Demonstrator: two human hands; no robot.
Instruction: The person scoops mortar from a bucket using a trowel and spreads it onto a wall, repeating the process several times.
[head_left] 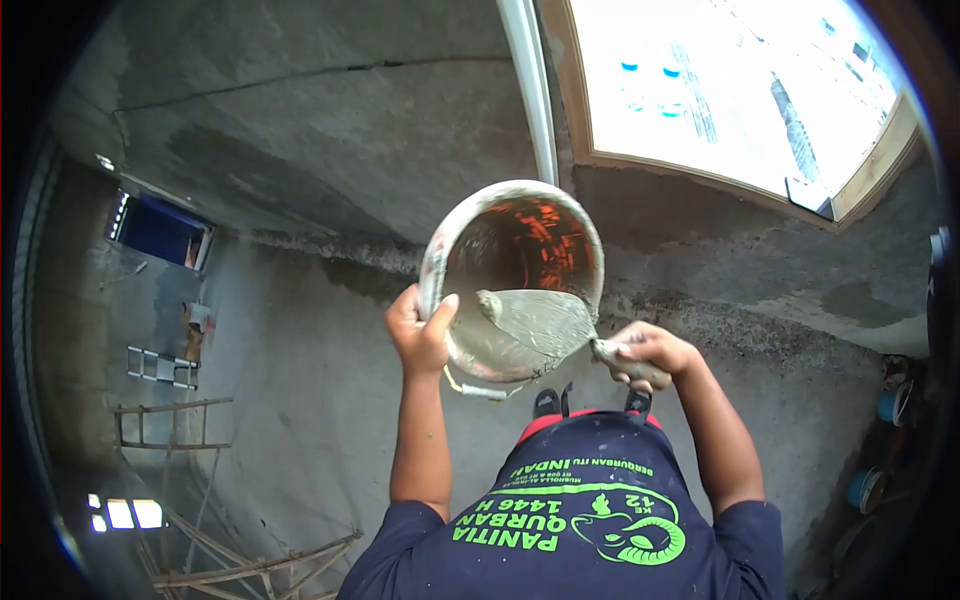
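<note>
My left hand [420, 335] grips the left rim of a mortar-smeared bucket [480, 215], thumb inside the lip, and holds it up tilted with its mouth facing me. The bucket's inside shows orange under a grey coating. My right hand [645, 355] is closed on the handle of a trowel [535, 318]. The trowel's blade lies across the lower part of the bucket mouth, loaded with wet grey mortar. Both arms reach out from my dark blue shirt [590, 510] with green print.
Rough grey cement surfaces fill the view. A bright window with a wooden frame [870, 185] sits top right, beside a white pipe [535, 95]. Wooden scaffold pieces and a ladder [165, 420] lie at the left. Blue buckets [865, 490] stand far right.
</note>
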